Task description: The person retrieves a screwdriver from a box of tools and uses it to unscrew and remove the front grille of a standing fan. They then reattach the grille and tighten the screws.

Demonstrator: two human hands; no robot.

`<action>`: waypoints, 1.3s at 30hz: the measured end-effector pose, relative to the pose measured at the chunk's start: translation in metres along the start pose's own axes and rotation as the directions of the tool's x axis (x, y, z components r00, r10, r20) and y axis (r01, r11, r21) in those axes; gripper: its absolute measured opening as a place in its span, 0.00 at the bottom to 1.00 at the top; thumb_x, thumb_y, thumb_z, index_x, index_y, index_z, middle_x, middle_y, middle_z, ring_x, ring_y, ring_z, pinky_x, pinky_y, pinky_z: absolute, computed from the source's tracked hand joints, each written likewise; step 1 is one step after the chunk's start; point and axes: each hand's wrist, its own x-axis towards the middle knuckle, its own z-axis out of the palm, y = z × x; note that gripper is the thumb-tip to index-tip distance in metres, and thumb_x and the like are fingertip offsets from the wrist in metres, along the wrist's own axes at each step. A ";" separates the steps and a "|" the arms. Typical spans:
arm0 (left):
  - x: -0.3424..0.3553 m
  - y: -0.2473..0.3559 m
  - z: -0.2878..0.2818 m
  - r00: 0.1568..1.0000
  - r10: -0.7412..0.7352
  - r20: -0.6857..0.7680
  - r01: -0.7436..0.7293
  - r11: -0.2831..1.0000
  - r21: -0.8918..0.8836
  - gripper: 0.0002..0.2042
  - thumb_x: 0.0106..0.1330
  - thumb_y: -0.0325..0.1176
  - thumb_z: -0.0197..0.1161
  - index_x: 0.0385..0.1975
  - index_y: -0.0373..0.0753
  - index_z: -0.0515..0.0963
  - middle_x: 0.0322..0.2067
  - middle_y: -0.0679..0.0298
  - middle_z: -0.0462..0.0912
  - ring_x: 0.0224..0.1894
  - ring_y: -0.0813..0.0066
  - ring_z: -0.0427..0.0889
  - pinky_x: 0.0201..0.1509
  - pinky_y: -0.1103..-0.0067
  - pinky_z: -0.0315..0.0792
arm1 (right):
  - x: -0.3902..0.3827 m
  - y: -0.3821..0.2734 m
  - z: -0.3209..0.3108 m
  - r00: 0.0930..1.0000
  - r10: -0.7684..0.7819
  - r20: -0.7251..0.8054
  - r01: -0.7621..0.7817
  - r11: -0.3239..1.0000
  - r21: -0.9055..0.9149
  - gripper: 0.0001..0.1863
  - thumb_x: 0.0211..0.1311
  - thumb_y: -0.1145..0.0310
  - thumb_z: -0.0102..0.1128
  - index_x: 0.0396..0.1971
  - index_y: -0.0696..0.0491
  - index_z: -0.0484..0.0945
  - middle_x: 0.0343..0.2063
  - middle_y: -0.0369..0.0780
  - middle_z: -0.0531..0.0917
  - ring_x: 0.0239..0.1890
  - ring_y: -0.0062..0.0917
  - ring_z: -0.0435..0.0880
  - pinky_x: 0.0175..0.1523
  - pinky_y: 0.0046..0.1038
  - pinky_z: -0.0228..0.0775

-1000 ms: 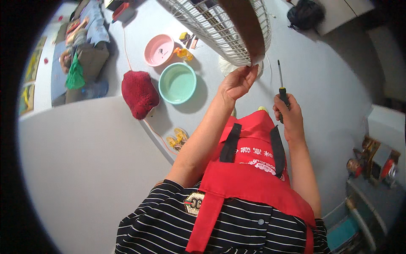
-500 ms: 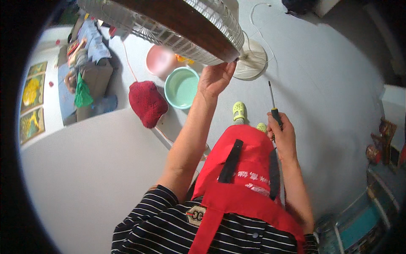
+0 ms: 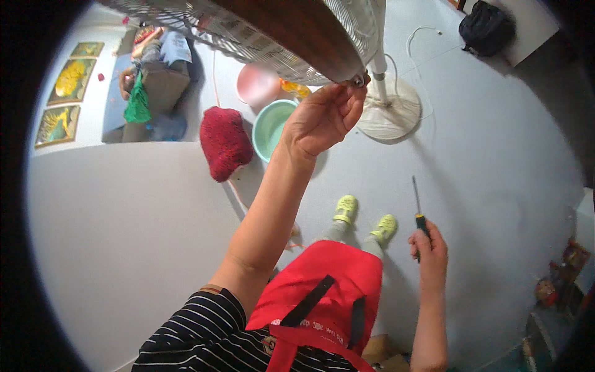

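Left hand (image 3: 322,118) was raised to the lower rim of the fan guard (image 3: 260,28), a white wire cage with a dark band round its edge. Fingertips were pinched narrow on a small metal clip or screw (image 3: 358,79) at the band's lowest point; exactly what the fitting was, too small to tell. Fan stood on a white pole rising from a round base (image 3: 390,115) on the grey floor (image 3: 496,155).

Right hand (image 3: 429,247) hung low, well apart from the fitting, fist closed round the dark handle of a screwdriver (image 3: 418,208). Its shaft pointed up and away from the person, long axis roughly toward the fan base. The fitting lay up and to the left of the tool tip; left hand was by far the nearer.

Near the base: a green bowl (image 3: 273,127), a pink bowl (image 3: 257,84), a red knitted bundle (image 3: 224,142).
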 end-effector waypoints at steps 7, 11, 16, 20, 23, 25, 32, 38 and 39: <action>0.010 -0.007 -0.041 0.999 0.025 -0.040 -0.010 0.945 0.328 0.10 0.65 0.32 0.50 0.42 0.35 0.70 0.25 0.67 0.78 0.31 0.75 0.79 0.35 0.81 0.77 | 0.053 0.069 0.027 0.997 -0.073 0.001 0.070 0.960 0.272 0.16 0.61 0.64 0.49 0.46 0.57 0.70 0.23 0.33 0.73 0.22 0.12 0.66 0.26 0.16 0.57; 0.021 -0.022 -0.070 0.980 0.133 -0.147 -0.060 0.907 0.417 0.10 0.64 0.29 0.50 0.44 0.37 0.67 0.28 0.66 0.78 0.29 0.78 0.79 0.33 0.83 0.77 | 0.070 0.113 0.028 0.999 -0.046 -0.007 0.046 0.972 0.230 0.13 0.62 0.62 0.48 0.40 0.54 0.72 0.21 0.31 0.72 0.22 0.12 0.66 0.27 0.16 0.57; 0.013 -0.036 -0.079 0.935 0.322 -0.150 -0.159 0.757 0.634 0.10 0.63 0.32 0.52 0.43 0.39 0.69 0.36 0.62 0.77 0.33 0.75 0.78 0.36 0.81 0.74 | 0.073 0.170 0.005 0.993 0.090 -0.076 -0.068 0.964 0.255 0.14 0.60 0.60 0.53 0.40 0.53 0.73 0.21 0.28 0.71 0.22 0.10 0.65 0.27 0.14 0.56; 0.007 -0.037 -0.068 0.882 0.470 -0.040 -0.272 0.577 0.770 0.11 0.66 0.40 0.49 0.31 0.40 0.72 0.39 0.59 0.77 0.34 0.72 0.77 0.37 0.78 0.72 | 0.077 0.188 -0.012 0.992 0.109 -0.063 -0.089 0.962 0.260 0.16 0.58 0.61 0.53 0.43 0.54 0.71 0.20 0.30 0.70 0.19 0.11 0.64 0.24 0.15 0.58; 0.001 -0.040 -0.054 0.827 0.552 0.107 -0.369 0.389 0.844 0.07 0.66 0.36 0.49 0.35 0.39 0.70 0.40 0.55 0.76 0.35 0.71 0.78 0.37 0.79 0.73 | 0.081 0.185 -0.017 0.993 0.103 -0.055 -0.086 0.965 0.250 0.16 0.57 0.61 0.55 0.42 0.54 0.71 0.21 0.30 0.70 0.20 0.10 0.65 0.24 0.14 0.58; -0.003 -0.046 -0.043 0.767 0.608 0.204 -0.426 0.246 0.871 0.07 0.65 0.33 0.49 0.38 0.38 0.69 0.41 0.53 0.76 0.36 0.70 0.78 0.37 0.79 0.74 | 0.081 0.177 -0.017 0.996 0.060 -0.070 -0.042 0.970 0.238 0.17 0.56 0.60 0.55 0.42 0.54 0.71 0.21 0.30 0.71 0.20 0.11 0.65 0.25 0.14 0.59; -0.017 -0.042 -0.007 0.889 0.452 -0.073 -0.339 0.757 0.559 0.15 0.65 0.29 0.48 0.51 0.35 0.63 0.48 0.56 0.72 0.41 0.69 0.78 0.45 0.78 0.74 | 0.044 0.106 -0.008 0.993 -0.077 -0.092 0.076 0.997 -0.021 0.24 0.55 0.60 0.56 0.52 0.52 0.69 0.29 0.36 0.76 0.26 0.17 0.72 0.30 0.18 0.66; -0.034 -0.033 0.027 0.985 0.130 -0.118 -0.152 0.966 -0.207 0.13 0.64 0.25 0.47 0.47 0.27 0.67 0.49 0.51 0.70 0.52 0.63 0.71 0.57 0.76 0.68 | -0.018 0.024 -0.007 0.979 -0.204 0.013 0.193 0.907 -0.374 0.24 0.51 0.73 0.57 0.52 0.51 0.69 0.42 0.43 0.77 0.39 0.29 0.78 0.45 0.28 0.69; -0.035 -0.034 0.035 0.983 0.124 -0.137 -0.154 0.959 -0.238 0.13 0.64 0.25 0.46 0.47 0.26 0.66 0.49 0.51 0.70 0.52 0.62 0.71 0.57 0.76 0.68 | -0.026 0.011 -0.008 0.935 -0.352 0.050 0.334 0.824 -0.458 0.24 0.51 0.73 0.58 0.51 0.50 0.70 0.40 0.41 0.77 0.39 0.29 0.78 0.45 0.27 0.70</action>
